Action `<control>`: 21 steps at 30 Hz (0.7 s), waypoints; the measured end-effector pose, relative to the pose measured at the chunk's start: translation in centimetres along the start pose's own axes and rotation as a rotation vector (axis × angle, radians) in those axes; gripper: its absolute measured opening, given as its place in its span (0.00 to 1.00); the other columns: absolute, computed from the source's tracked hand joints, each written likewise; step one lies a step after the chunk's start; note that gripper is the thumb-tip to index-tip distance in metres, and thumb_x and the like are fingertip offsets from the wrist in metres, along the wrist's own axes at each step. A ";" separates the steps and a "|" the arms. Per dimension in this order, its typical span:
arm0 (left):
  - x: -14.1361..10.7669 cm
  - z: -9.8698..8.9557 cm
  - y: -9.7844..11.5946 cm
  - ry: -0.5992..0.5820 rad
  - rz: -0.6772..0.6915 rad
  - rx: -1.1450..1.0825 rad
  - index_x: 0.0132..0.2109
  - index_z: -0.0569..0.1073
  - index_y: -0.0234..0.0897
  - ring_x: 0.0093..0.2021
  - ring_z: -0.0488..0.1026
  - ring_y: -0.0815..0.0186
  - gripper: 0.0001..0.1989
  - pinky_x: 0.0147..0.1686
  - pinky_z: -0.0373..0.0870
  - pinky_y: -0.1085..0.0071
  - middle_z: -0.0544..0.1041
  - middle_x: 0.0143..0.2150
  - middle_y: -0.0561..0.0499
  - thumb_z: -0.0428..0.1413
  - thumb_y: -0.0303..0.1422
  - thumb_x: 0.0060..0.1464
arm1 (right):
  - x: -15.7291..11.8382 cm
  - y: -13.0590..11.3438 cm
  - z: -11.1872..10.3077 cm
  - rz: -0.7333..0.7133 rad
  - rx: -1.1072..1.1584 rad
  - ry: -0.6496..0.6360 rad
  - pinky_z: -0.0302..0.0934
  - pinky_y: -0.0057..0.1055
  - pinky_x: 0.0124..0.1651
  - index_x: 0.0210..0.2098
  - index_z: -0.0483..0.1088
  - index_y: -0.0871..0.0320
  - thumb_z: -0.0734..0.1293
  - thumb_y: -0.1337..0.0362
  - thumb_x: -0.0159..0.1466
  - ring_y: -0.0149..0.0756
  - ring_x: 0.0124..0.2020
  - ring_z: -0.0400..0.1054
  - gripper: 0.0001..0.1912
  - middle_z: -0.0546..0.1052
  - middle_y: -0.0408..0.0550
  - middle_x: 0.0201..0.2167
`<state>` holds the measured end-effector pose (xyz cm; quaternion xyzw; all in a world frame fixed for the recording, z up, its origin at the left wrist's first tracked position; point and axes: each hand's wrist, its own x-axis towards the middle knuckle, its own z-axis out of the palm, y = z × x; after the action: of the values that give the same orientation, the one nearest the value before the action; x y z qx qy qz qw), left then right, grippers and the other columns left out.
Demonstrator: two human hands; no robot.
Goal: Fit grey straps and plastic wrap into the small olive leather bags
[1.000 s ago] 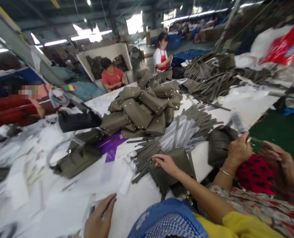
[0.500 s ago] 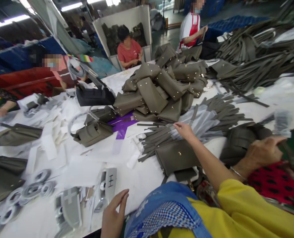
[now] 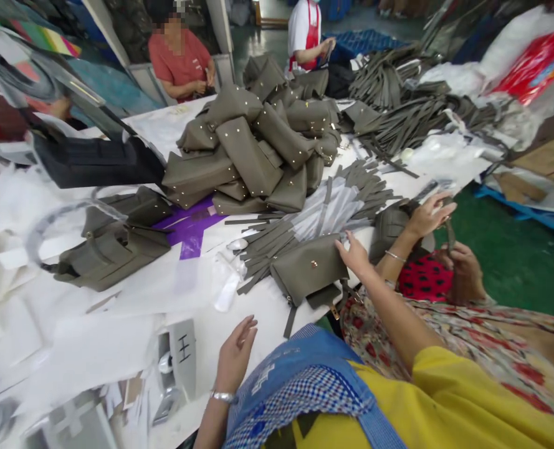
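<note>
My right hand [image 3: 355, 255] is at the upper right corner of an olive-brown handbag [image 3: 300, 274], its fingers closed over the edge. The bag lies at the table's near edge, its flap facing up with a small gold-coloured clasp and a strap hanging at its lower left. My left hand [image 3: 236, 355], a silver bracelet on its wrist, hovers over the white table with fingers stretched out and nothing in them. Beyond the bag lie many olive strips [image 3: 262, 246], some in clear plastic wrap [image 3: 328, 209].
A large heap of olive bags [image 3: 248, 149] fills the table's middle. To the left stand another olive bag [image 3: 118, 252] and a black bag [image 3: 99, 159]. A grey tape dispenser [image 3: 181, 362] sits near my left hand. Beside me, a co-worker's hands [image 3: 429, 215] hold a strap.
My view has turned to the right. My right hand has come from above the strips down to the handbag's corner. My left hand has moved forward, staying free of objects.
</note>
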<state>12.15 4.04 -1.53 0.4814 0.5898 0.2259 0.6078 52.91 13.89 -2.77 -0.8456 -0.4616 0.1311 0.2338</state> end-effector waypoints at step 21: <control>5.9 -1.6 -3.7 -0.088 -0.385 -0.982 0.51 0.68 0.43 0.48 0.73 0.58 0.21 0.47 0.69 0.53 0.73 0.50 0.44 0.40 0.47 0.60 | -18.7 -21.7 1.5 -0.848 -0.251 -0.335 0.57 0.38 0.47 0.46 0.71 0.54 0.64 0.63 0.62 0.42 0.47 0.64 0.12 0.75 0.50 0.45</control>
<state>10.73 7.92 -7.38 0.0320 0.4663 0.3394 0.8163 26.51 8.66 7.26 -0.5713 -0.8100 0.1017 0.0849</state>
